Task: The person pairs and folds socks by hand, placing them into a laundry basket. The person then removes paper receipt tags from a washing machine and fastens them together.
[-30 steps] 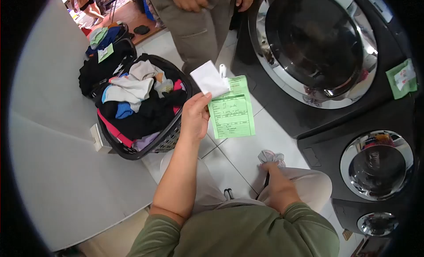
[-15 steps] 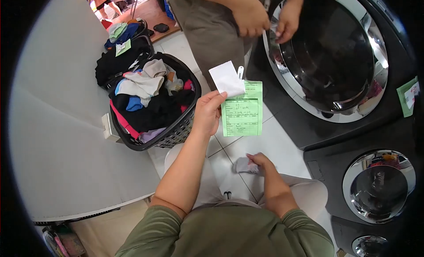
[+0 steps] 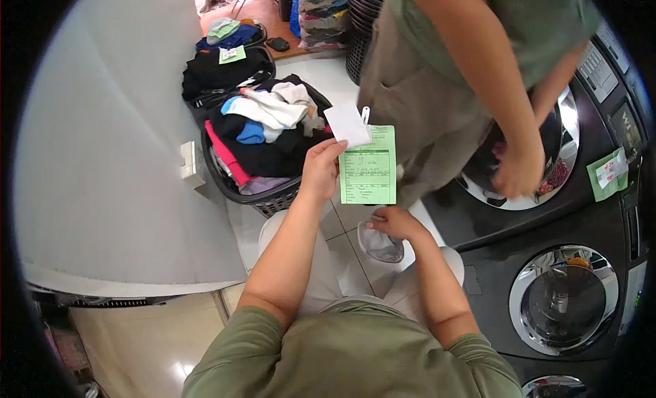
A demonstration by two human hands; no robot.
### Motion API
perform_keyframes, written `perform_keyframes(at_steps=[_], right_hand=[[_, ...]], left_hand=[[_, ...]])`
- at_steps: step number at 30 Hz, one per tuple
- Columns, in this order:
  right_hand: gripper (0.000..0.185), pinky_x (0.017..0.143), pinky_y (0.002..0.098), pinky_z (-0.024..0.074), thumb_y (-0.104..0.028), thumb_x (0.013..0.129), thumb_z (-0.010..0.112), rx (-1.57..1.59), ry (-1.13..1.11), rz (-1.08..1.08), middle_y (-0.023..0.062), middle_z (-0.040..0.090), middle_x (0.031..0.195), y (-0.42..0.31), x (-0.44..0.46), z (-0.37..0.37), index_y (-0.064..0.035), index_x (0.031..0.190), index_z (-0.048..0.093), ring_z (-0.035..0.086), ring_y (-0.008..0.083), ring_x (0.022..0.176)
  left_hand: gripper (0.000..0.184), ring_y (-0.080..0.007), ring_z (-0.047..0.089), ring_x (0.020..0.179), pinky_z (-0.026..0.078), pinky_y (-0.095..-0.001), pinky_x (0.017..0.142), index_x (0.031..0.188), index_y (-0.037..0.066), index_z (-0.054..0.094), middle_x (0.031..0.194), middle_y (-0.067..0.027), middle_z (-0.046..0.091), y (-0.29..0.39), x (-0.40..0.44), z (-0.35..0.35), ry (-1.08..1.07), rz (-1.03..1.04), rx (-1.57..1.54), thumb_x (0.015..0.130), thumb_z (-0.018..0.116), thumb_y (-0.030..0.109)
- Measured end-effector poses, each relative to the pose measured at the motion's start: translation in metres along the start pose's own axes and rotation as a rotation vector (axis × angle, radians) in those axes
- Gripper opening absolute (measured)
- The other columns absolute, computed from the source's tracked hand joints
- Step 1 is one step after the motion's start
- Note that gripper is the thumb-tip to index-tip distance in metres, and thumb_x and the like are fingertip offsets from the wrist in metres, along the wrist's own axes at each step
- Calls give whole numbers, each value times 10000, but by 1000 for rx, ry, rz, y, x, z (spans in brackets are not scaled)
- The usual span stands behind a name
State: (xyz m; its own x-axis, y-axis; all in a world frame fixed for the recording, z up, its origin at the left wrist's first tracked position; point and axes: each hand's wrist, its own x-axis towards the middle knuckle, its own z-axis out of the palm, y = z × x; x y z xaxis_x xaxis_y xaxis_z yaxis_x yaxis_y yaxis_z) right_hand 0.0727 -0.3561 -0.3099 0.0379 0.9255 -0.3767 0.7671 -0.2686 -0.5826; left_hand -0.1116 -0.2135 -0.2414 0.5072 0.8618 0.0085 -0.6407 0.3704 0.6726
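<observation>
My left hand (image 3: 321, 171) pinches a green paper form (image 3: 369, 180) with handwriting on it, together with a white slip (image 3: 346, 126). A small white clip (image 3: 365, 115) stands up at the form's top edge. Lower down, between my knees, my right hand (image 3: 396, 223) grips a small grey cloth piece (image 3: 381, 245), which hangs open like a pouch; its exact kind I cannot make out. Left of my left hand is a black laundry basket (image 3: 279, 201), heaped with clothes (image 3: 270, 152), among them a white garment (image 3: 270, 112).
A co-worker (image 3: 437, 104) bends at an open front-loading washer (image 3: 570, 152) on the right. Another washer door (image 3: 564, 299) sits nearer me. Behind the first basket stands a second pile of dark clothes (image 3: 229, 73). Stacked baskets (image 3: 362, 35) and a bagged laundry bundle (image 3: 323, 18) are farther back.
My right hand has risen toward the form, and the grey cloth now hangs open. The co-worker has stepped in and reaches down at the washer. My view has shifted.
</observation>
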Motion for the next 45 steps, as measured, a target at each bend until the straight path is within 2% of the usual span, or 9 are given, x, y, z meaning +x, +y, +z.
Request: perform_keyframes(at_steps=[5, 9, 11, 15, 21, 26, 33, 41, 45], right_hand=[[463, 671, 418, 482, -453, 815, 701, -15, 160, -35, 201, 635, 798, -6, -27, 10, 9, 792, 676, 616, 358, 698], [345, 525, 327, 436, -335, 897, 656, 419, 566, -350, 60, 512, 580, -3, -32, 5, 0, 820, 686, 510, 168, 521], [257, 496, 244, 406, -250, 946, 597, 831, 445, -174, 1, 524, 600, -40, -47, -26, -6, 957, 675, 494, 75, 529], [307, 489, 212, 389, -111, 891, 648, 734, 385, -407, -14, 574, 738, -112, -57, -59, -49, 1191, 633, 474, 57, 546], [394, 560, 226, 417, -73, 771, 751, 338, 221, -622, 18, 605, 806, -188, -67, -46, -52, 1154, 659, 492, 55, 623], [322, 602, 229, 454, -93, 799, 739, 611, 171, -423, 20, 652, 863, -189, -24, -11, -24, 1103, 659, 524, 60, 659], [354, 648, 250, 477, -137, 796, 749, 430, 333, -302, 50, 681, 846, -188, 36, -12, -4, 1110, 653, 574, 96, 687], [207, 646, 329, 515, -109, 756, 750, 255, 690, -366, 140, 682, 823, -179, 87, 0, 0, 896, 643, 662, 234, 709], [157, 623, 357, 512, -116, 755, 749, 277, 750, -373, 133, 693, 807, -177, 102, -18, -10, 812, 649, 670, 276, 701]], left_hand=[[279, -158, 656, 840, 498, -291, 736, 1006, -29, 655, 958, -105, 691, 7, -8, -17, 2, 107, 5, 934, 563, 225], [531, -148, 603, 856, 435, -273, 776, 963, 5, 663, 951, -49, 667, 12, -28, -27, -14, 232, -93, 979, 457, 494], [447, -152, 599, 877, 444, -289, 786, 978, 6, 678, 911, -32, 655, 19, -50, -40, -99, 229, 379, 949, 551, 434], [550, -262, 638, 981, 464, -331, 885, 1102, -5, 662, 1113, -140, 646, 75, -108, -12, -403, 403, 1117, 928, 543, 503], [742, -291, 639, 960, 489, -325, 822, 1122, 20, 664, 1103, -158, 633, 121, -170, -25, -404, 293, 1170, 836, 481, 679], [206, -209, 625, 808, 488, -307, 730, 1006, 8, 685, 870, -99, 652, 118, -159, -48, -156, 320, 1260, 810, 709, 66], [322, -120, 638, 785, 491, -285, 688, 1159, 49, 566, 839, -74, 628, 91, -85, -76, 113, 200, 694, 851, 656, 32], [299, -210, 649, 690, 504, -310, 660, 1113, 25, 622, 887, -147, 683, 80, -18, -101, 153, 414, 1400, 819, 670, 42], [331, -304, 640, 898, 498, -372, 781, 1136, 76, 629, 1029, -160, 646, 83, -1, -90, 150, 599, 1502, 808, 666, 58]])
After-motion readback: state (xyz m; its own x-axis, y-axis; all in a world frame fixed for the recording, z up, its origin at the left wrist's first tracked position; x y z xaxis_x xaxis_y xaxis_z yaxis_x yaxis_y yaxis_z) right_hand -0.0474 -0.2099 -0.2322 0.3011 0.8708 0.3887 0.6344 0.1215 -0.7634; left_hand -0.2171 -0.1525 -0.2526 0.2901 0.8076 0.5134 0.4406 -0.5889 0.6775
